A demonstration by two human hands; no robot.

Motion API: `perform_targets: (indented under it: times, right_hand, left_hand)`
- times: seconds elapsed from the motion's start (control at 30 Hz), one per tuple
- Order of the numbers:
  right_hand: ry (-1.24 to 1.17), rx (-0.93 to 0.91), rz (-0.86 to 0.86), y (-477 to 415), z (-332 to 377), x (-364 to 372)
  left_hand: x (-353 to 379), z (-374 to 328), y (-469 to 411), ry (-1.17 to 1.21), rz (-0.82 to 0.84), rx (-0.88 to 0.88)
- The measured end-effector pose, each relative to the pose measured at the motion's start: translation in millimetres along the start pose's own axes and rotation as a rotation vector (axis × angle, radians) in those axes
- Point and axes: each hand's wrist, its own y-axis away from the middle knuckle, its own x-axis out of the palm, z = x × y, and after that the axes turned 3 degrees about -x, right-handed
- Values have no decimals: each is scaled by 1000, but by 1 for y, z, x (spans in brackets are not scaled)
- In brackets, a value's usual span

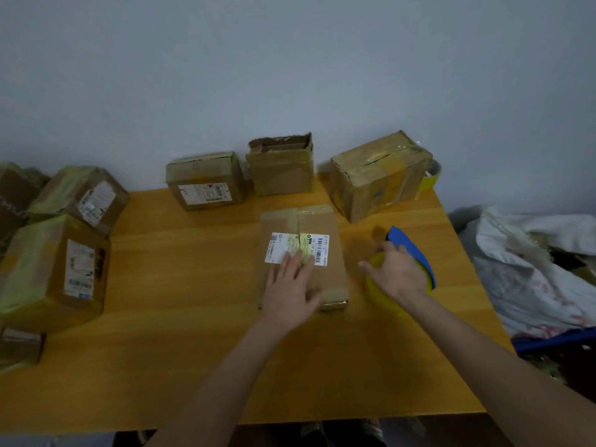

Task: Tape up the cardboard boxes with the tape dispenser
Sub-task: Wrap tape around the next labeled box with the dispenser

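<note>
Dispenser point(412, 250) near table point(453, 243) edge (gripped, apparently)

Both forearms are bare and extend forward from the lower edge of the view, angled toward each other. Left hand point(290, 285): palm down, fingers point(292, 262) straight and slightly spread, pointing away from the body, lying flat on a box point(329, 269). Right hand point(400, 272): palm down, thumb extended to the left, remaining fingers curled over the tape dispenser point(416, 253). The two hands are near each other but apart.
</note>
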Motion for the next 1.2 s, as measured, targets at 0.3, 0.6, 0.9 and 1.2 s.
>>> perform_targets:
  times: [0.3, 0.6, 0.9, 1.2]
  right_hand:
    - [-152, 310, 174, -24, -85, -6]
    - [-143, 204, 78, -25, -47, -29]
    - [7, -64, 274, -5, -42, -37]
    - [-512, -73, 300, -7, -55, -71]
  left_hand:
    - [20, 8, -1, -215, 119, 81]
    - [18, 5, 1, -209, 140, 62]
    - [16, 5, 2, -158, 112, 79]
    - [-9, -10, 1, 413, -8, -118]
